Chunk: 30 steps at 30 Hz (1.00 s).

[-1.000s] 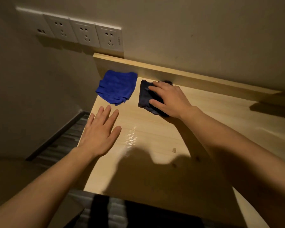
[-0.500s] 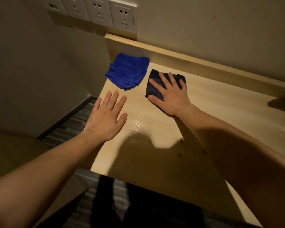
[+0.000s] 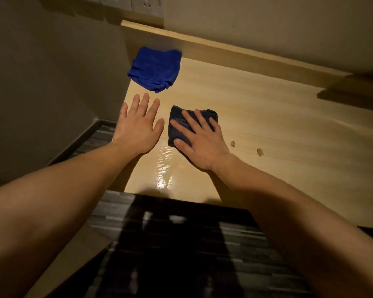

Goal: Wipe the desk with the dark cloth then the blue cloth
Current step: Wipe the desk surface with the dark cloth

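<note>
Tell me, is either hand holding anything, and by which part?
Nothing is gripped. The right hand presses flat on the top face of the dark cloth; the left hand rests open on the desk beside it.

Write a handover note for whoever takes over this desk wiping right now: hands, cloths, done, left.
Right hand: flat, fingers straight, pressing the dark cloth on the desk.
Left hand: flat on the desk by its left edge, holding nothing.
Blue cloth: crumpled in the far left corner, nobody touching it.
Done: dark-cloth wiping looks begun; glossy patch near the front edge.
Left: two crumbs right of the right hand; finish dark cloth, then wipe with the blue cloth.
</note>
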{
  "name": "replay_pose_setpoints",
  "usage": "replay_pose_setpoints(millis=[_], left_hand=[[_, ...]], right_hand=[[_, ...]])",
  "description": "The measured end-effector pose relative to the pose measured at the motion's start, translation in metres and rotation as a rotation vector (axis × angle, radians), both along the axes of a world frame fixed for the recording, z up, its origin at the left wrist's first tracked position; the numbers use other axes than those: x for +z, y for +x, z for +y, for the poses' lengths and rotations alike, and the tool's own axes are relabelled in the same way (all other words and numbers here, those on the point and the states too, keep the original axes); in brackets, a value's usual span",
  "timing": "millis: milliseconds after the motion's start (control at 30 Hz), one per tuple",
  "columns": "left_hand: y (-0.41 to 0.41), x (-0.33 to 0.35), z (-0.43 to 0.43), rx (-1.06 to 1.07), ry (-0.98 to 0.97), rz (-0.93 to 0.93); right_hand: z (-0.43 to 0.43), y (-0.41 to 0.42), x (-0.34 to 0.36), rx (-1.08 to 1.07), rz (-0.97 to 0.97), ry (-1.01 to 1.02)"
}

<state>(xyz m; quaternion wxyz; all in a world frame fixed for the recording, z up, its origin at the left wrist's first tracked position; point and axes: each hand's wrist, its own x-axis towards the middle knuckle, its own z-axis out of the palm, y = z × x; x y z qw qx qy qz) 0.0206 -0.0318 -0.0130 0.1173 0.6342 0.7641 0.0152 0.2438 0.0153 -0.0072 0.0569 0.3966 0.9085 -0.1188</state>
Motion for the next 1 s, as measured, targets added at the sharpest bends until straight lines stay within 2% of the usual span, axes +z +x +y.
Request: replay_pose_setpoints(millis=[200, 500, 667, 733, 800, 900, 933, 1000], left_hand=[[-0.002, -0.002, 0.000, -0.021, 0.022, -0.018], [0.036, 0.011, -0.017, -0.025, 0.149, -0.219], [0.057, 0.011, 0.001, -0.040, 0.156, -0.283], [0.066, 0.009, 0.008, -0.044, 0.140, -0.269], [0.076, 0.004, 0.016, -0.032, 0.111, -0.225], [0.081, -0.005, 0.013, -0.022, 0.059, -0.095], [0.082, -0.008, 0.014, -0.023, 0.051, -0.067], [0.085, -0.010, 0.015, -0.031, 0.039, -0.046]], right_hand=[[-0.061, 0.006, 0.002, -0.011, 0.019, -0.010], [-0.124, 0.018, -0.005, 0.087, 0.206, -0.023], [-0.147, 0.031, 0.004, 0.167, 0.319, -0.148], [-0.155, 0.039, 0.016, 0.196, 0.408, -0.271], [-0.152, 0.052, 0.028, 0.057, 0.553, -0.513], [-0.136, 0.068, 0.055, -0.355, 0.786, -0.882], [-0.122, 0.072, 0.065, -0.437, 0.854, -0.901], [-0.083, 0.079, 0.082, -0.506, 0.923, -0.763]])
